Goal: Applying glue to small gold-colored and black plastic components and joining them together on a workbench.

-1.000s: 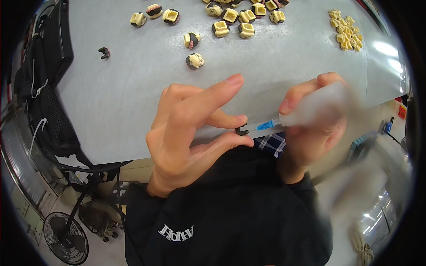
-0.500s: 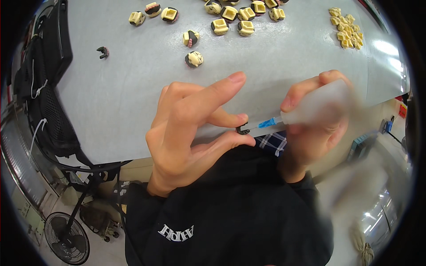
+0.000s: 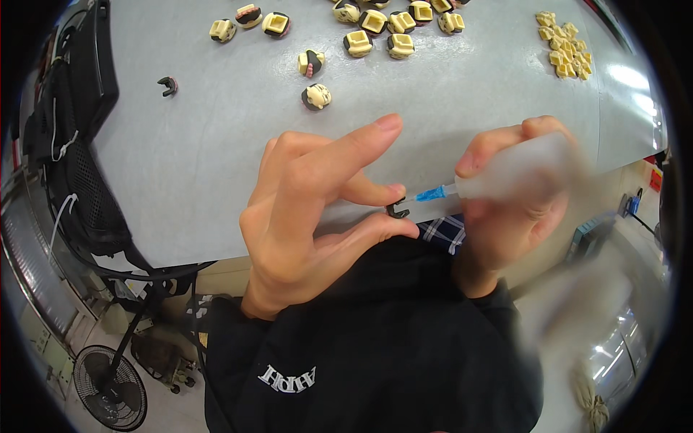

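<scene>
My left hand [image 3: 310, 195] pinches a small black C-shaped piece [image 3: 396, 209] between thumb and a finger, its index finger stretched away to the upper right. Wrapped round a translucent squeeze bottle [image 3: 509, 173] is my right hand [image 3: 538, 213]. The bottle tilts toward the left and carries a blue-hubbed needle tip [image 3: 432, 193], which points at the upper part of the black piece. Whether the needle touches the piece is too small to tell. On the table to the left lies a similar small black-and-pink piece [image 3: 168, 86].
Several cream-and-black moulded heads [image 3: 316, 97] are spread over the far part of the grey table [image 3: 202, 159]. At the far right sits a cluster of small cream parts [image 3: 567, 50]. Black mesh equipment [image 3: 90, 166] borders the left edge, and a fan [image 3: 108, 388] stands below.
The needle tip has shifted slightly upward, from the opening of the black piece toward its upper end. My left hand has moved a little to the right with the piece.
</scene>
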{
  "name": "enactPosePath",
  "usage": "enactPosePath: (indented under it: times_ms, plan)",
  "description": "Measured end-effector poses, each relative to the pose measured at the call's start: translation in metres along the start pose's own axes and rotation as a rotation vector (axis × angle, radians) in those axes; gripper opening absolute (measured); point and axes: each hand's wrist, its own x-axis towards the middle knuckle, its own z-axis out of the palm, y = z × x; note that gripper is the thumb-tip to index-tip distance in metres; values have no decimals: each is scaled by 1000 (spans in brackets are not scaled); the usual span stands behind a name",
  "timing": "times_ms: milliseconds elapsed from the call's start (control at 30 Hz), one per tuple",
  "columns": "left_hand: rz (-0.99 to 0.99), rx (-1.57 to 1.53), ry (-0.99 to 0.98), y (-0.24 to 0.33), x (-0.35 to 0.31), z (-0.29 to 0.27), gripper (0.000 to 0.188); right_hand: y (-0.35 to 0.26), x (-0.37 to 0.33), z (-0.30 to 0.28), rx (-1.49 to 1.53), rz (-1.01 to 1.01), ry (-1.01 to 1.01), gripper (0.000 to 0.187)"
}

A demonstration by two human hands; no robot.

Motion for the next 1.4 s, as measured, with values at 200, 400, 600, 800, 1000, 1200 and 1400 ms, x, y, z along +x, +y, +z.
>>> enactPosePath:
  times_ms: [200, 400, 600, 800, 1000, 1200, 1400]
  plan:
    - [4, 14, 17, 0, -1, 0, 87, -1, -1, 0, -19, 12, 26, 48]
    - [-67, -40, 46, 3, 3, 0, 81, 1, 6, -5, 5, 23, 49, 48]
    - [-158, -74, 134, 10, 5, 8, 78, -2, 13, -26, 261, 7, 4, 39]
    - [-291, -89, 165, 26, -7, -1, 82, -13, 22, -42, 242, -77, -29, 32]
    - [-208, -73, 141, 28, -9, 1, 81, -15, 29, -59, -167, -128, -10, 34]
    - [-162, 4, 138, 24, -5, 7, 79, -15, 34, -65, -153, 10, -58, 37]
    - [-186, -4, 164, 27, -6, 4, 76, -24, 51, -104, -613, -320, 156, 35]
